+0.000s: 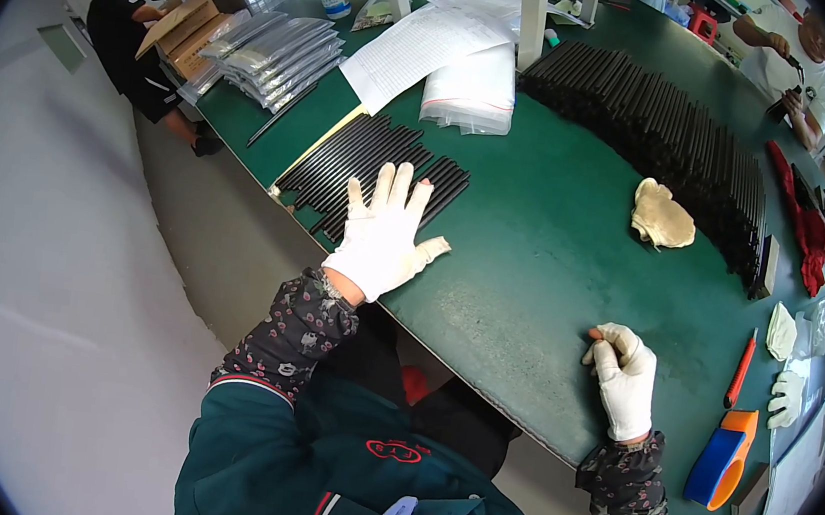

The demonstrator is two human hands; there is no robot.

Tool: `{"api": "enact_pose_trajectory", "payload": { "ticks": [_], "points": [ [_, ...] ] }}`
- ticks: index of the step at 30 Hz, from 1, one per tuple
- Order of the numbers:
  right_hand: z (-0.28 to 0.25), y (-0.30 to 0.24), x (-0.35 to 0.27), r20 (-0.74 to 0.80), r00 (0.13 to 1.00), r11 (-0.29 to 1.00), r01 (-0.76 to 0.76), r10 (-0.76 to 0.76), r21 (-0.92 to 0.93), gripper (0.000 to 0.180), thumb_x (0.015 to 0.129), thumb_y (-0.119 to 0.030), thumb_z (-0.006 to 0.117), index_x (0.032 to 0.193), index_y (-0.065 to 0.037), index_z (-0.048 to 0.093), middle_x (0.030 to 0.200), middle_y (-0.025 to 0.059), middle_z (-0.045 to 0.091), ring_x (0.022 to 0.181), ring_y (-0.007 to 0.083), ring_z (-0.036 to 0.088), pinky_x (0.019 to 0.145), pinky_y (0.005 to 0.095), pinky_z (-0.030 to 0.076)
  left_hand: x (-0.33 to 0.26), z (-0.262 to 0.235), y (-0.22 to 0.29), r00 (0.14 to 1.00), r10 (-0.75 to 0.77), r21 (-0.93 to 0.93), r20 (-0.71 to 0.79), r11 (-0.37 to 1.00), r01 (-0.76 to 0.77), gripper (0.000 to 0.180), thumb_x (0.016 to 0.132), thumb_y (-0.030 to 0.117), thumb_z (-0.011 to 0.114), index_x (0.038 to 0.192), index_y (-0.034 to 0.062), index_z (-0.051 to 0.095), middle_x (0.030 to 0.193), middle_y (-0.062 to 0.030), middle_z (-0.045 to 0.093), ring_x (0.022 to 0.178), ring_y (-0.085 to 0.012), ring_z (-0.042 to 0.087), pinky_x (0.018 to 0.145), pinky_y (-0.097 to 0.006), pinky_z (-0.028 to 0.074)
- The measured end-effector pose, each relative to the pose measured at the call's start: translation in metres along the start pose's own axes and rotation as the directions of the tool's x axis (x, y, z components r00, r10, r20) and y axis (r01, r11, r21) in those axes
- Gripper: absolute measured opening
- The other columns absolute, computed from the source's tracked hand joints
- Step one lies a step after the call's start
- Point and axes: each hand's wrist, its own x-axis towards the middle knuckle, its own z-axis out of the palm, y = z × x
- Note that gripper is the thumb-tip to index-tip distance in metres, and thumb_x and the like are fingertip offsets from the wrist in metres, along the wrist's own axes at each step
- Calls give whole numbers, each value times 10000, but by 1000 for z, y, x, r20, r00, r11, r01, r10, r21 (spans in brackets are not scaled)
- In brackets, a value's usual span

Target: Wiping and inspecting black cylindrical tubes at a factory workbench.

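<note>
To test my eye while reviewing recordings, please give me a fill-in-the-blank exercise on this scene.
1. The left hand and the right hand are gloved in the colour ____.
2. The smaller batch of black rods has the ____ hand over it.
3. The bulky tool at lower right is orange and ____.
4. The slim red tool lies on a table coloured ____.
Missing words: white; left; blue; green.

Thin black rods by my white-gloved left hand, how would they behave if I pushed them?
The thin black rods would probably roll, since they look round and slender. They are likely stiff, as they lie straight. Pushing one would probably shift its neighbours, since they lie side by side.
</note>
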Motion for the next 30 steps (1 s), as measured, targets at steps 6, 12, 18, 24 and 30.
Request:
{"api": "enact_pose_trajectory", "payload": {
  "ticks": [6, 12, 18, 24, 30],
  "points": [
    [-1, 0, -1, 4, 1000, 999, 30, -30, -12, 117, 841, 32, 544, 921, 41, 629, 755, 74, 643, 612, 118, 593, 623, 249, 472, 17, -15, 33, 980, 196, -91, -18, 976, -197, 744, 857, 546, 557, 1390, 47, 415, 1479, -159, 343, 1398, -322, 269, 1106, -587, 154],
    [0, -1, -1, 2, 999, 999, 34, -34, 0, 128, 840, 20, 549, 936, 30, 633, 697, 67, 633, 611, 121, 592, 632, 254, 474, 7, -9, 37, 964, 264, -131, -31, 955, -265, 749, 844, 532, 581, 1380, 32, 424, 1459, -167, 364, 1396, -329, 274, 1119, -586, 132],
    [-1, -1, 1, 11, 999, 998, 50, -50, -27, 135, 839, 15, 551, 942, 21, 638, 674, 63, 631, 611, 123, 592, 632, 256, 474, -35, -11, 26, 957, 289, -165, -34, 943, -290, 761, 806, 523, 626, 1368, 41, 450, 1479, -177, 347, 1411, -323, 262, 1140, -563, 21],
    [-2, 2, 1, 20, 999, 1000, 30, -30, -2, 134, 843, 21, 549, 946, 31, 634, 717, 64, 637, 617, 117, 591, 632, 252, 474, -26, -10, 10, 959, 284, -141, 22, 950, -278, 744, 838, 529, 586, 1402, 77, 410, 1489, -148, 335, 1409, -303, 265, 1135, -573, 66],
    [-1, 0, 2, 23, 999, 999, 26, -26, 27, 133, 849, 23, 545, 950, 42, 629, 741, 59, 632, 620, 108, 584, 629, 242, 472, -24, -8, 7, 962, 272, -147, 23, 953, -266, 738, 845, 528, 578, 1404, 77, 402, 1492, -124, 333, 1406, -291, 269, 1130, -553, 160]
  ]
}}
